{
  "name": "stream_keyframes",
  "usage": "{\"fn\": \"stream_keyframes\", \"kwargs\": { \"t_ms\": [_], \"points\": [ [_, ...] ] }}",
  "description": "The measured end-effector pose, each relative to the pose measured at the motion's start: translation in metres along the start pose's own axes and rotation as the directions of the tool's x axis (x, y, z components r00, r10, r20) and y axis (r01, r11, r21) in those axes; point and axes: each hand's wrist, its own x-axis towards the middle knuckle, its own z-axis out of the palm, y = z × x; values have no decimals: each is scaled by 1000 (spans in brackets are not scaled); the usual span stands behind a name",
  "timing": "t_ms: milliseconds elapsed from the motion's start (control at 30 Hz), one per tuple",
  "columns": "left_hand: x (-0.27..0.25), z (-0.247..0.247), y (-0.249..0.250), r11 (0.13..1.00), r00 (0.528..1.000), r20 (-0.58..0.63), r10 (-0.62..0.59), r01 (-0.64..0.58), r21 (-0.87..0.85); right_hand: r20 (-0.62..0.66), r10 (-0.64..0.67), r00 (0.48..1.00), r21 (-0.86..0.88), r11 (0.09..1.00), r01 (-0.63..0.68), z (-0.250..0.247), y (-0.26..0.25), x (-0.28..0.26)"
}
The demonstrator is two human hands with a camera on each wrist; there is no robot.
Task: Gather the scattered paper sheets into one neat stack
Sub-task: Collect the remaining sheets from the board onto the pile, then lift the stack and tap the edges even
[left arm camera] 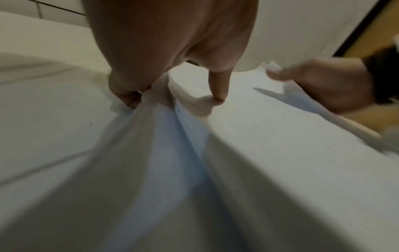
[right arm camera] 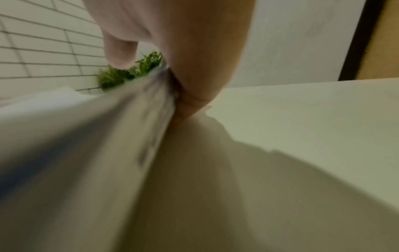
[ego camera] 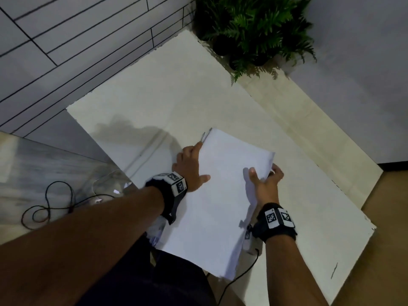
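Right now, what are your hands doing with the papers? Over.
Left hand grips the paper stack at its left edge. Right hand pinches the right edge. Stack lifted off the table. Nothing blocking.

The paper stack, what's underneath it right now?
Under the paper stack lies the cream table, with the left hand and right hand gripping its side edges. A black cable runs out from beneath the near corner; anything else under there is covered.
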Motion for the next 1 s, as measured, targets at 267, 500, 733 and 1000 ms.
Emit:
{"fn": "stream_keyframes", "kwargs": {
  "t_ms": [267,500,733,1000],
  "points": [
    [19,-15,-6,959,996,18,83,-75,-273,-136,-73,988,-218,975,42,11,-13,21],
    [71,-33,14,930,995,-36,96,-103,-354,-45,-198,979,-185,965,186,11,-19,28],
    [70,-17,12,917,983,-177,53,-118,-382,-107,-166,980,-134,979,151,17,-12,33],
    [46,-13,17,835,968,-191,-160,30,-550,-81,31,996,-79,996,-38,24,0,12]
  ]
}}
